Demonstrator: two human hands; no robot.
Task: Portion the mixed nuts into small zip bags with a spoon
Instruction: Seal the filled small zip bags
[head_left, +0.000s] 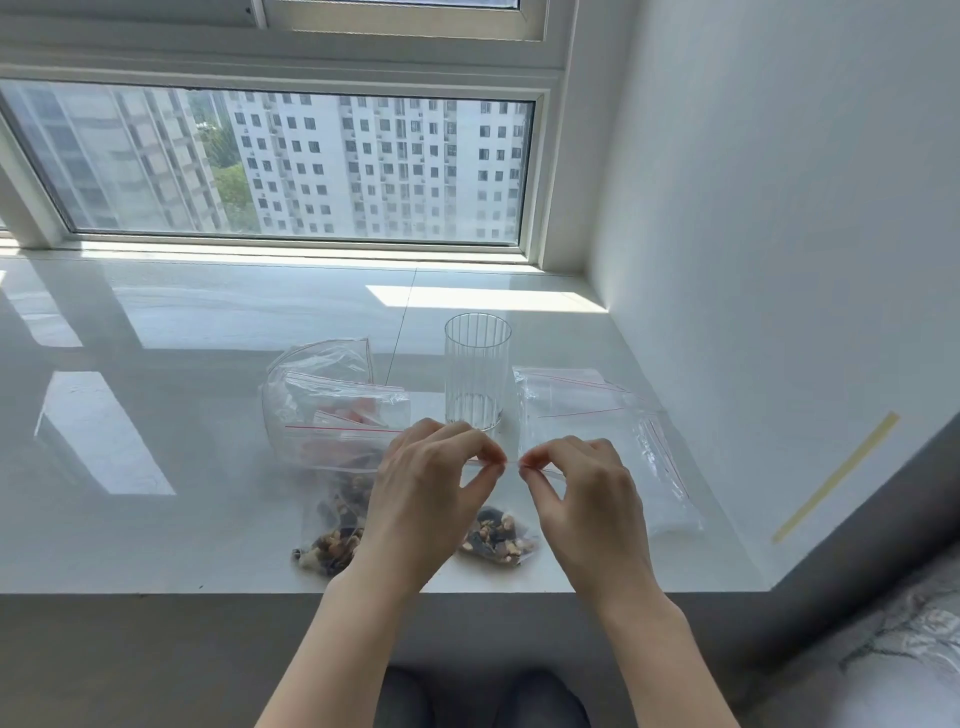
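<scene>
On the white tabletop (208, 519) below the window, near its front edge, both hands are raised over a small zip bag (498, 538) holding a portion of mixed nuts. Left hand (426, 499) and right hand (587, 499) each pinch the red-striped zip strip between thumb and forefinger, fingertips nearly meeting at the bag's top centre; other fingers loosely curled. Bag hangs from the pinch, its filled bottom resting on or just above the surface (cannot tell which).

A second filled bag (332, 540) lies just left of it, partly hidden by the left wrist. Behind that, a larger clear bag (332, 410) with remaining contents. A ribbed glass (477, 371) stands upright behind the hands; empty zip bags (582, 410) lie to its right. No spoon seen.

Judgement: step in hand is sealing the filled bag. To do it well: align both zip tracks, press from centre outward to each end, expel air first, keep nuts clear of the strip, then check along the seal for gaps.
</scene>
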